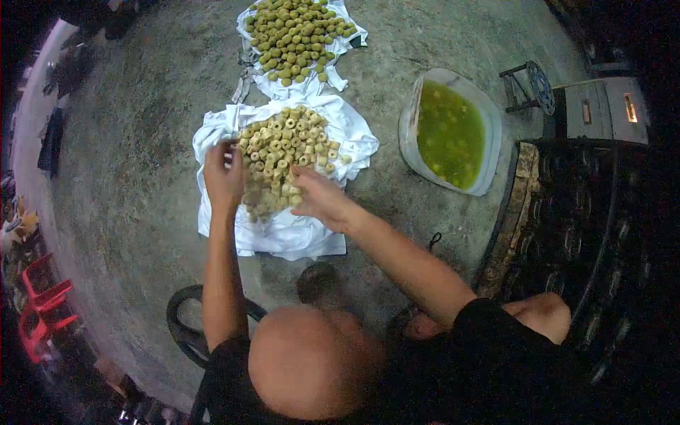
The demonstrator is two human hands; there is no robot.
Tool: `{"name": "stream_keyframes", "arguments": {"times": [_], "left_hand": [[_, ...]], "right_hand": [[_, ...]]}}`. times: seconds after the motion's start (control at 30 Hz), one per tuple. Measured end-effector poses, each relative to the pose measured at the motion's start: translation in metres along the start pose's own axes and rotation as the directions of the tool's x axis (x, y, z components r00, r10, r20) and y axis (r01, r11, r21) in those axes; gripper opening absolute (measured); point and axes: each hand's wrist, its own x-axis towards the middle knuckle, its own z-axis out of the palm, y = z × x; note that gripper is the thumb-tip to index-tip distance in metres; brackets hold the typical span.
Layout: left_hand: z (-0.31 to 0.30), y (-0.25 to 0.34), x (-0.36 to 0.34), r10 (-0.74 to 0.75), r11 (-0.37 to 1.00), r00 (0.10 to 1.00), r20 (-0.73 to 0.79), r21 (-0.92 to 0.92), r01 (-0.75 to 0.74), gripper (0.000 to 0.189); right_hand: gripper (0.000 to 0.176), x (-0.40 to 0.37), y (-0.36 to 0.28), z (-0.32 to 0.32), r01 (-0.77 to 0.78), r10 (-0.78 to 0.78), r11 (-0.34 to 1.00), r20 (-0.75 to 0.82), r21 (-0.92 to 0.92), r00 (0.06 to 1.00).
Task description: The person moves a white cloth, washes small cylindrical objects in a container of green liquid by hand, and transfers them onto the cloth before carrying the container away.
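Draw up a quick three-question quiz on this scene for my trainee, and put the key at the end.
1. Multiple choice: where does the tub with green liquid stand?
A) On the near white cloth
B) To the right of the near white cloth
C) To the left of the near white cloth

2. Short answer: which of the person's hands is nearer the tub?

3. Fill in the blank: many of the pale pieces on the near white cloth have a ____ in the middle.

Key:
1. B
2. The right hand
3. hole
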Motion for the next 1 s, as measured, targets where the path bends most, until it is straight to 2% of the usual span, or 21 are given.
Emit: {"name": "stream_keyframes", "arguments": {"times": [0.07,0.1,0.13,0.17,0.2,0.27,0.37,0.4,0.5,0.53,0.6,0.63,0.73,0.83,0.87,0.93,0.97,1.0], "left_hand": [[-0.003,0.006,-0.039,0.114,0.991,0.991,-0.07,0.074,-0.109,0.02],[-0.003,0.014,-0.061,-0.03,0.999,1.0,0.006,0.036,0.029,0.024],[0.004,0.022,-0.088,-0.02,0.999,0.999,0.045,-0.047,0.022,0.026],[0.013,0.024,-0.109,0.079,0.996,0.99,0.115,0.024,-0.082,0.028],[0.021,0.033,-0.129,0.046,0.99,0.977,0.21,0.12,-0.073,0.037],[0.044,0.038,-0.153,0.089,0.979,0.974,0.209,0.163,-0.124,0.043],[0.054,0.038,-0.167,0.086,0.973,0.959,0.271,0.184,-0.139,0.047],[0.056,0.039,-0.166,0.082,0.974,0.952,0.295,0.18,-0.139,0.047],[0.064,0.027,-0.168,0.136,0.956,0.957,0.256,0.221,-0.195,0.048],[0.063,0.028,-0.169,0.105,0.958,0.96,0.26,0.232,-0.168,0.048],[0.064,0.031,-0.167,0.066,0.962,0.957,0.283,0.236,-0.136,0.049],[0.066,0.031,-0.166,0.093,0.955,0.96,0.263,0.249,-0.161,0.05],[0.069,0.032,-0.164,0.153,0.937,0.962,0.225,0.277,-0.214,0.054],[0.066,0.04,-0.156,0.179,0.931,0.953,0.243,0.27,-0.244,0.058],[0.064,0.043,-0.154,0.187,0.928,0.948,0.257,0.271,-0.256,0.059],[0.065,0.037,-0.154,0.201,0.928,0.948,0.245,0.262,-0.264,0.061],[0.064,0.038,-0.154,0.199,0.918,0.946,0.257,0.288,-0.272,0.062],[0.062,0.041,-0.153,0.197,0.906,0.944,0.265,0.317,-0.279,0.062]], "right_hand": [[0.057,0.0,0.005,0.001,0.014,-0.014,1.0,-0.02,0.009,1.0],[0.057,0.01,0.016,-0.006,0.037,-0.037,0.999,-0.003,0.021,0.999],[0.057,0.015,0.023,-0.01,0.062,-0.062,0.997,0.013,0.036,0.998],[0.057,0.016,0.025,-0.011,0.097,-0.097,0.995,0.0,0.034,0.995],[0.056,0.016,0.026,-0.011,0.131,-0.131,0.991,-0.012,0.032,0.991],[0.056,0.022,0.032,-0.012,0.167,-0.165,0.984,-0.035,0.056,0.986],[0.052,0.028,0.034,-0.019,0.161,-0.192,0.956,-0.112,-0.243,0.975],[0.045,0.028,0.033,-0.017,0.265,-0.317,0.892,-0.088,-0.367,0.944],[0.04,0.015,0.022,-0.024,0.146,-0.337,0.61,-0.088,-0.779,0.937],[0.034,0.019,0.031,-0.025,0.215,-0.419,0.631,-0.095,-0.745,0.903],[0.033,0.019,0.041,-0.029,0.283,-0.484,0.543,-0.019,-0.79,0.875],[0.033,0.021,0.042,-0.03,0.316,-0.515,0.494,0.021,-0.81,0.857],[0.032,0.031,0.053,-0.035,0.311,-0.534,0.566,-0.052,-0.763,0.844],[0.032,0.031,0.054,-0.051,0.448,-0.602,0.595,0.0,-0.667,0.798],[0.03,0.028,0.052,-0.062,0.562,-0.731,0.482,0.045,-0.672,0.681],[0.026,-0.015,0.003,-0.086,0.61,-0.814,0.397,0.045,-0.686,0.58],[0.024,-0.015,-0.015,-0.108,0.586,-0.838,0.453,-0.097,-0.672,0.537],[0.02,-0.02,-0.045,-0.141,0.471,-0.909,0.334,-0.147,-0.816,0.39]]}}
